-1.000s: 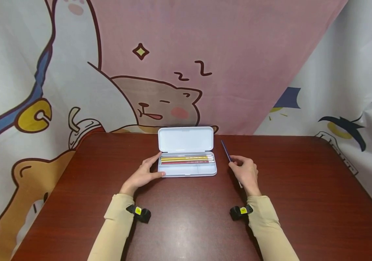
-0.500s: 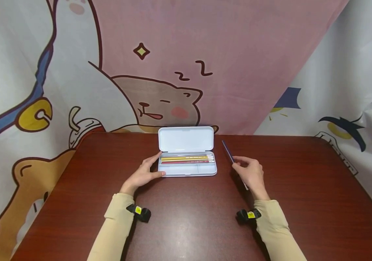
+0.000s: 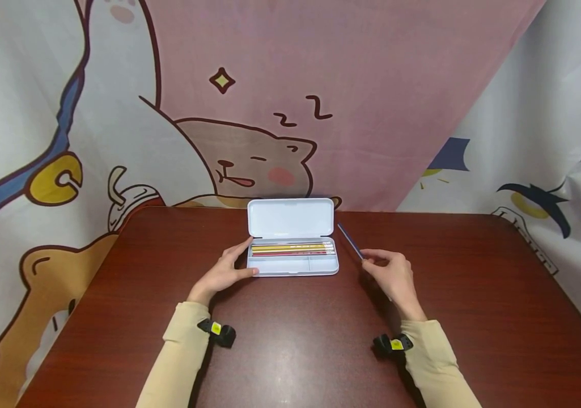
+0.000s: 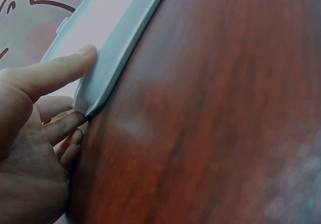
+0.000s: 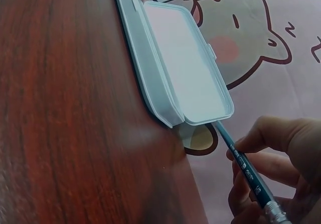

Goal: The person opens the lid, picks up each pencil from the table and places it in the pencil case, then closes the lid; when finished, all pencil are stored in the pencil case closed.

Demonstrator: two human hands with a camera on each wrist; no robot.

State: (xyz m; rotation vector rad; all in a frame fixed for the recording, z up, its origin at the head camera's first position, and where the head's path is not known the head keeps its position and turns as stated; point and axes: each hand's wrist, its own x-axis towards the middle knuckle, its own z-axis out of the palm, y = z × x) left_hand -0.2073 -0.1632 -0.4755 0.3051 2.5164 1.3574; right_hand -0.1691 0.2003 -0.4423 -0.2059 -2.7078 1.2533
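An open white pencil case [image 3: 277, 266] sits at the back middle of the table, its lid [image 3: 290, 217] standing up behind. Several pencils [image 3: 290, 248], yellow and red among them, lie side by side in its rear compartment. My left hand [image 3: 220, 277] holds the case's left end, thumb at the front corner and fingers at the side. To the right of the case, my right hand [image 3: 392, 277] pinches a dark blue pencil [image 3: 350, 241] between thumb and fingers. The pencil slants toward the case; in the right wrist view its metal ferrule [image 5: 275, 213] points back toward the wrist.
The dark red-brown tabletop [image 3: 290, 340] is glossy. Close behind its rear edge hangs a cartoon-printed cloth [image 3: 372, 113]. Each wrist carries a small black camera, the left camera [image 3: 225, 336] and the right camera [image 3: 383, 345].
My right hand has shifted a little right and toward me, and the pencil now tilts more to the left, its far end nearer the case. My left hand and the case have stayed put.
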